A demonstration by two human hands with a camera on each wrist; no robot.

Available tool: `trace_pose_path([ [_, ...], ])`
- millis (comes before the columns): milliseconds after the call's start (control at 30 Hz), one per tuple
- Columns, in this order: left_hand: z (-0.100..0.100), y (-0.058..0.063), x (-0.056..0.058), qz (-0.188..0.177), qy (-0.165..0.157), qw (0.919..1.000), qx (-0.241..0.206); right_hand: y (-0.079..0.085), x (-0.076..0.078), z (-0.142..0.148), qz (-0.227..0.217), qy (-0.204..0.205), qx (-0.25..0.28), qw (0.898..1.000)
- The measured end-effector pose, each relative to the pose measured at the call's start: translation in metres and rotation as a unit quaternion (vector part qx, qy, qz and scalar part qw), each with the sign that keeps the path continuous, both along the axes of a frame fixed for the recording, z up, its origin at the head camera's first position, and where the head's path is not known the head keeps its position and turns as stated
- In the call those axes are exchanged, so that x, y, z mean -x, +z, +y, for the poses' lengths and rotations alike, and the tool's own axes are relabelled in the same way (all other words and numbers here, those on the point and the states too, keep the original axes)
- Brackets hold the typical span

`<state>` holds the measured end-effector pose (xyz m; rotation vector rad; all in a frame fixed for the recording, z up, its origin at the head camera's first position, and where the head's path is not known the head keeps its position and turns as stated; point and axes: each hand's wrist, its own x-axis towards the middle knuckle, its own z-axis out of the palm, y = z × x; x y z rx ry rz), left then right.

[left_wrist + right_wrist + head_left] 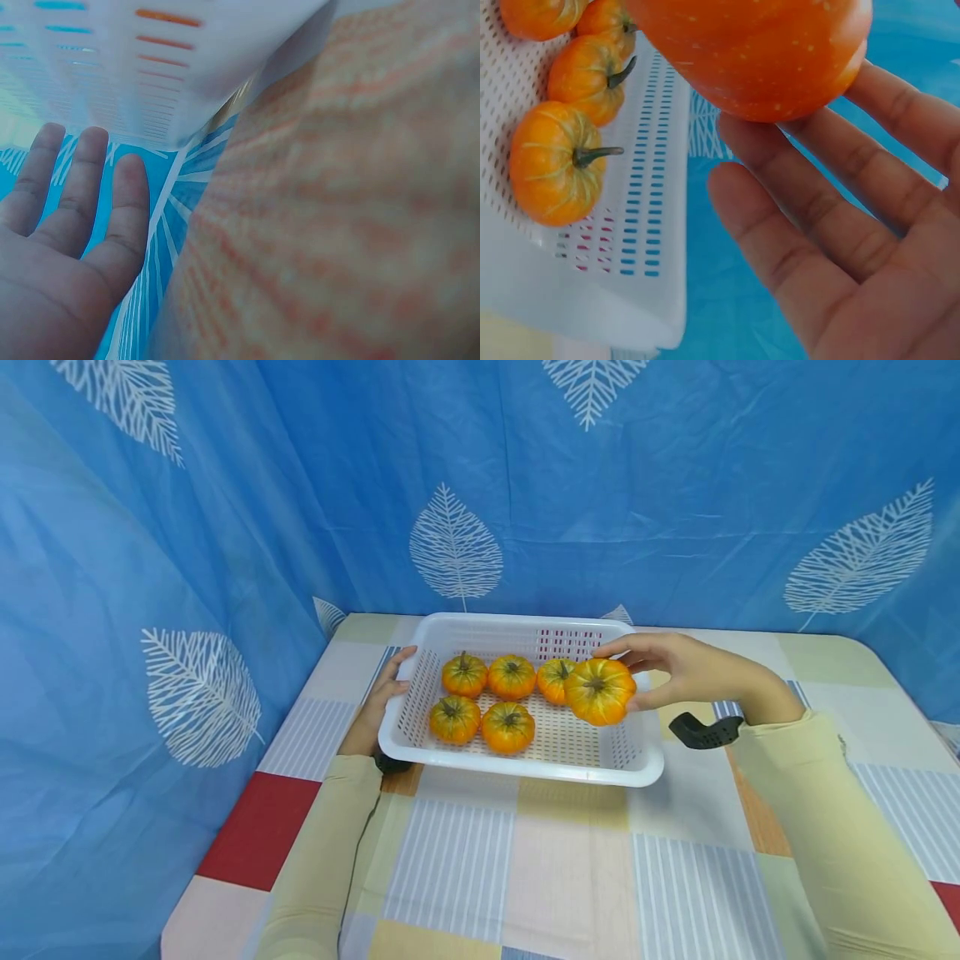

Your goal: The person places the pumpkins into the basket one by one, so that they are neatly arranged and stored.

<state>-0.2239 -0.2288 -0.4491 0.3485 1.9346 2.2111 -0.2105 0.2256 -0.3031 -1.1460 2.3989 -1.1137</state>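
Note:
A small orange pumpkin (600, 692) is held up in my right hand (678, 668), above the right part of a white plastic basket (517, 766). Thumb and fingers grip it from the right; the right wrist view shows fingertips against the pumpkin's skin (757, 60). Several more small pumpkins with stems, such as the front one (507, 727), lie in two rows in the basket's left and middle. At the basket's left end is my left hand (378, 697). In the left wrist view its fairly straight fingers (79, 180) lie against the slotted wall (112, 75).
The basket stands on a table under a patchwork-patterned cloth (465, 860). A blue curtain (540, 527) with white leaf prints hangs behind and to the left. Black wrist straps (705, 732) show at both sleeves.

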Motion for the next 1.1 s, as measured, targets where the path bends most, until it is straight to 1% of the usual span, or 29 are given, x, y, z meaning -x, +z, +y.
trace_pose_path([
  [100, 0.0, 0.001, -0.001, 0.001, -0.004, 1.0, -0.002, 0.0, 0.009, -0.003, -0.025, 0.017, -0.005, 1.0],
  [200, -0.001, 0.002, -0.001, 0.001, -0.004, 1.0, 0.001, 0.0, 0.018, -0.007, -0.066, 0.036, -0.017, 0.997],
  [267, -0.002, 0.002, -0.001, 0.0, -0.003, 1.0, 0.004, -0.001, 0.024, -0.01, -0.095, 0.047, -0.027, 0.994],
  [400, -0.002, 0.001, 0.0, 0.001, -0.005, 1.0, -0.001, -0.003, 0.033, -0.017, -0.148, 0.052, -0.043, 0.987],
  [533, -0.002, 0.001, 0.001, 0.003, -0.009, 0.9999, -0.014, -0.006, 0.041, -0.023, -0.183, 0.058, -0.054, 0.98],
  [767, -0.002, 0.001, 0.0, 0.003, -0.007, 0.9998, -0.017, -0.018, 0.052, -0.034, -0.21, 0.051, -0.084, 0.973],
  [967, -0.002, 0.0, 0.001, -0.003, -0.005, 0.9999, -0.013, -0.028, 0.056, -0.041, -0.238, 0.043, -0.111, 0.964],
  [1100, -0.001, -0.001, 0.001, -0.002, -0.004, 1.0, -0.009, -0.034, 0.057, -0.047, -0.24, 0.041, -0.126, 0.962],
])
